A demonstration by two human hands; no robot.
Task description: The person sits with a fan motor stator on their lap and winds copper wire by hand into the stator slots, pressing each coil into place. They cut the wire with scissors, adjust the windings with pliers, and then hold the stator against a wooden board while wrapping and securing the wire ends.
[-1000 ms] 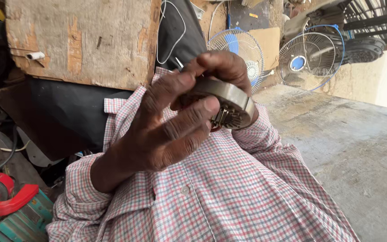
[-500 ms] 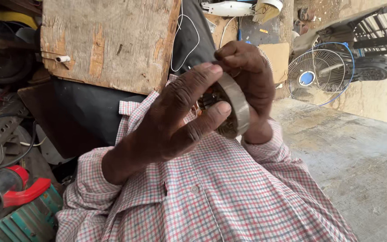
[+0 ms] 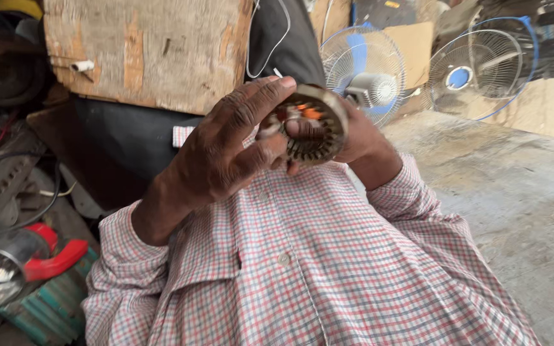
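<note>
Over at the far left lies a red-handled tool (image 3: 46, 256). Next comes the left hand (image 3: 226, 150), its fingers spread across the near face of a ring-shaped slotted metal core (image 3: 312, 128), gripping it. That core is held chest-high, its open bore facing the person. Behind it the right hand (image 3: 360, 138) cups the far rim. Two fans (image 3: 476, 70) stand beyond.

I sit in a cluttered repair workshop: two bare fans (image 3: 365, 75) stand right of a scarred wooden block (image 3: 149, 51), tools left.
</note>
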